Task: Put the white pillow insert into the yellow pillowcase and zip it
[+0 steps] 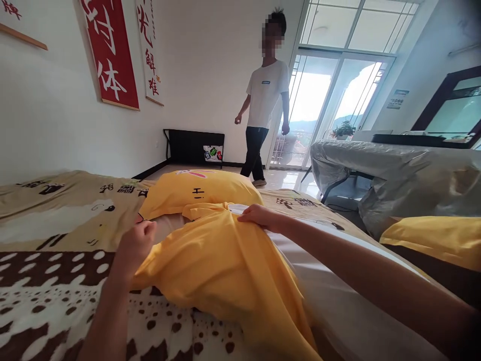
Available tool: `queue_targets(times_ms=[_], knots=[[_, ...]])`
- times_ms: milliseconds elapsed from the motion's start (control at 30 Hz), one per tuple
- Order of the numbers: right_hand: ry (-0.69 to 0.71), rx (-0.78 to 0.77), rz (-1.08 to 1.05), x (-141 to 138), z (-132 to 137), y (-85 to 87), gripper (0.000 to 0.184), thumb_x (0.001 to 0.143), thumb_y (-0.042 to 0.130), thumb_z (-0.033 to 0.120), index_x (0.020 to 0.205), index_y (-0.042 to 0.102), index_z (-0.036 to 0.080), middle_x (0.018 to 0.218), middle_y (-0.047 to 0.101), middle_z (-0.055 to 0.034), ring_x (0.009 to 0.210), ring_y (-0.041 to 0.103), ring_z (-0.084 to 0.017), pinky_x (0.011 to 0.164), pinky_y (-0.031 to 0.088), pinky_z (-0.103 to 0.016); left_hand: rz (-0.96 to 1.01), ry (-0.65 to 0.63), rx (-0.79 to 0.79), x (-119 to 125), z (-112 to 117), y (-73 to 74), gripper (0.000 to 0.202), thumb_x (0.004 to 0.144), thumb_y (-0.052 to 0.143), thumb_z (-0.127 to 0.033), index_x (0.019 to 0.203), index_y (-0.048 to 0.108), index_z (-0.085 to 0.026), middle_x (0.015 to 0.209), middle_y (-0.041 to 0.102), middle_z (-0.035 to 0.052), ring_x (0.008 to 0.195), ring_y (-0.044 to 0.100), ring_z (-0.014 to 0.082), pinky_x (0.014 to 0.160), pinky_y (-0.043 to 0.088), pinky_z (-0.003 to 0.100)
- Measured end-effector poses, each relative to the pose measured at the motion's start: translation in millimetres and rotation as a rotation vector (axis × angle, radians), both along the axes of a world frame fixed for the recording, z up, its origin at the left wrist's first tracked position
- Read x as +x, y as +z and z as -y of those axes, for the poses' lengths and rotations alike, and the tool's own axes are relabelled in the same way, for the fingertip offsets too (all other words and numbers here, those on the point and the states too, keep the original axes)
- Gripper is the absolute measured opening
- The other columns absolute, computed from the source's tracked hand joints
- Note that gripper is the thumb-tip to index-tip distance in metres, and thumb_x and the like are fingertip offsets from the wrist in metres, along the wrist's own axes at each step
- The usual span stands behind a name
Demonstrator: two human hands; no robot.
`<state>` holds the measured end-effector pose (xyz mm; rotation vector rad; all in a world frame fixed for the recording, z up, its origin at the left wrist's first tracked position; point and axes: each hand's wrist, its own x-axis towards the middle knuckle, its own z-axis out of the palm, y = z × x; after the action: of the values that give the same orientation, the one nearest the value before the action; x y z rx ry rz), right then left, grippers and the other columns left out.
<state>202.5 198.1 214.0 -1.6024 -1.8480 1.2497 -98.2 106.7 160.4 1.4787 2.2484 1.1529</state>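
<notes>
A loose yellow cloth cover (221, 255) is bunched across the bed in front of me, its folds running down towards the bottom edge. My right hand (257, 215) pinches its upper edge, beside a strip of white fabric. At the cover's left side, my left hand (140, 241) is closed in a fist against the cloth; what its fingers hold is hidden. Just beyond both hands lies a plump yellow pillow (225, 188) with "Hi" and a pink-and-white print. White bedding (319, 276) shows below my right forearm.
A patterned brown-and-cream blanket (71, 210) covers the bed. Another person (266, 95) walks beyond its far edge. On the right are a plastic-covered table (376, 155) and more yellow fabric (436, 233). A black folded panel (193, 145) leans at the wall.
</notes>
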Motion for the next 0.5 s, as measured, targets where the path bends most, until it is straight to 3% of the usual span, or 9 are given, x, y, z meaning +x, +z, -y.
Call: queue_targets(times_ms=[133,267,400,500], knots=[[0.005,0.105,0.092,-15.7,-20.5,-7.7,0.020,0.066,0.068,0.026,0.062,0.051,0.015,0.056,0.052,0.0017,0.052,0.049,-0.009,0.045,0.037,-0.019,-0.008,-0.072,-0.081,32.6,-19.8,-22.9,0.037,0.070,0.057,-0.057,0.073,0.056,-0.020,0.082,0.065,0.0136,0.085,0.058,0.0330,0.065,0.034,0.030],[-0.018,0.240,0.154,-5.3,-40.0,-8.9,0.021,0.074,0.061,0.036,0.071,0.055,0.016,0.065,0.058,0.0005,0.057,0.052,-0.009,0.051,0.042,-0.020,0.230,-0.261,-0.267,34.4,-34.4,-51.3,0.049,0.075,0.046,-0.065,0.078,0.057,-0.018,0.091,0.067,0.0144,0.085,0.062,0.0308,0.064,0.042,0.030],[0.094,0.271,0.325,32.3,-66.8,-7.0,0.026,0.066,0.068,0.039,0.073,0.062,0.016,0.073,0.064,-0.0040,0.065,0.058,-0.015,0.061,0.046,-0.025,0.547,-0.355,-0.251,33.4,-29.1,-47.6,0.054,0.068,0.058,-0.062,0.092,0.058,-0.015,0.100,0.068,0.0119,0.087,0.064,0.0262,0.064,0.049,0.027],[0.103,0.344,0.486,67.1,-81.8,-11.6,0.035,0.059,0.072,0.036,0.085,0.066,0.014,0.092,0.066,-0.0116,0.087,0.060,-0.025,0.078,0.046,-0.034,0.619,-0.435,-0.205,37.6,-26.7,-40.5,0.061,0.062,0.066,-0.057,0.104,0.058,-0.013,0.104,0.068,0.0108,0.087,0.065,0.0252,0.067,0.051,0.027]])
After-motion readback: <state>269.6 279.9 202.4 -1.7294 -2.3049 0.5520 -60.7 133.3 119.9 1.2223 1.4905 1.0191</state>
